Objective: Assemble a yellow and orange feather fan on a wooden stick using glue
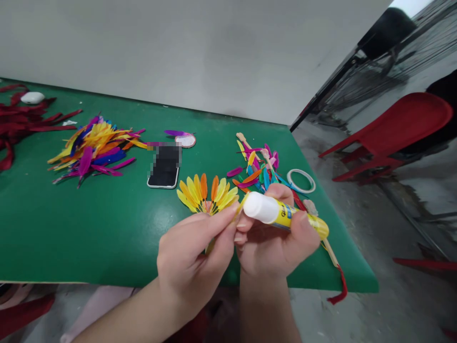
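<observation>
My right hand (282,243) is wrapped round a yellow and white glue stick (285,214), its white end pointing left. Between thumb and finger, my left hand (200,252) pinches a small yellow feather (242,206), which lies against or just beside the white end; whether they touch I cannot tell. Just beyond my left hand, a fan of yellow and orange feathers (194,190) spreads on the green tabletop (107,228). My left hand covers the fan's lower part.
A mixed feather pile (96,147) and dark red ribbons (24,119) lie left. A phone (164,166) and a white oval piece (185,140) sit mid-table. Right are loose coloured feathers (262,166), a tape roll (301,181) and wooden sticks. A red chair (403,119) stands beyond.
</observation>
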Demonstrator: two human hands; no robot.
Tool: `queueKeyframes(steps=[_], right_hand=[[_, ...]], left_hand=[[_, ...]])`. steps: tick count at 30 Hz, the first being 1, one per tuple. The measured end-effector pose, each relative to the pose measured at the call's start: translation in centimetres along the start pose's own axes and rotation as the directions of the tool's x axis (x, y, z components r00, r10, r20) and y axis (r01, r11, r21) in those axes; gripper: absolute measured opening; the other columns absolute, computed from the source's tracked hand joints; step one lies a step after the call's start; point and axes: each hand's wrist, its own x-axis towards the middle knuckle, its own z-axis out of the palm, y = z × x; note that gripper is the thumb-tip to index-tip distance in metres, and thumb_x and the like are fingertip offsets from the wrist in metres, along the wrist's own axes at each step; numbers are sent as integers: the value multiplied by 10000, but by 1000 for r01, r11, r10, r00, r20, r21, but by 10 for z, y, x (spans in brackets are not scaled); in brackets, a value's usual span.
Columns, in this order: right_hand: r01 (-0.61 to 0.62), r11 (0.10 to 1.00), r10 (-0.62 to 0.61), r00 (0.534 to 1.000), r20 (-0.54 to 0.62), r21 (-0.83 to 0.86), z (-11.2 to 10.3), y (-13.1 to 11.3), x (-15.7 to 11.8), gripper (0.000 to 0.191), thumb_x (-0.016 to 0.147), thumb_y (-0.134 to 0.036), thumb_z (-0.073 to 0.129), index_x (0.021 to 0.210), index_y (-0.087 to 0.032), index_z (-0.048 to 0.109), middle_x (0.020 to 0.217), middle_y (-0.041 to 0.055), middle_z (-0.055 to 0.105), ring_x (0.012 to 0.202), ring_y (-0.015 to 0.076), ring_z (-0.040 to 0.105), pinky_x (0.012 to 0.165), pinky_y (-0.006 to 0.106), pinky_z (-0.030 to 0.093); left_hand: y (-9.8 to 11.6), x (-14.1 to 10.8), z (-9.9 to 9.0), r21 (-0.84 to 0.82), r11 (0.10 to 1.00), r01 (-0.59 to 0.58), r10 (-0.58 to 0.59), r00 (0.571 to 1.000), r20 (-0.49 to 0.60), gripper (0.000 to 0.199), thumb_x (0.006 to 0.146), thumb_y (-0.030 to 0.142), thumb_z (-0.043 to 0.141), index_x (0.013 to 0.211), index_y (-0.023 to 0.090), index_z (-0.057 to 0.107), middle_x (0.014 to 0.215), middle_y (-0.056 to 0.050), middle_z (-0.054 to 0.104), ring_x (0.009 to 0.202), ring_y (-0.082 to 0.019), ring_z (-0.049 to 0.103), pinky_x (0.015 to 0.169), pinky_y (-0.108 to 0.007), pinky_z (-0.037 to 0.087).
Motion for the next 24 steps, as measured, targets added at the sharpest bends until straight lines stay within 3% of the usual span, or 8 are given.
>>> queueKeyframes(steps=[10,24], right_hand=[[38,995,-40,999,-13,-90,-1,-2,-1,223,756,-486,494,792,-266,503,462,-59,605,312,107,514,272,174,381],[18,999,-17,1000,7,-52,-1,-5,-3,186,767,-454,486,803,-274,515,484,-59,630,307,115,529,260,176,397]], left_hand=[[0,4,-3,19,999,-46,45,998,49,233,789,80,525,896,208,687,642,40,710,488,-79,619,485,-164,518],[1,12,-9,-47,992,-115,119,990,79,203,782,85,549,853,239,658,616,54,704,471,-66,616,469,-135,514]])
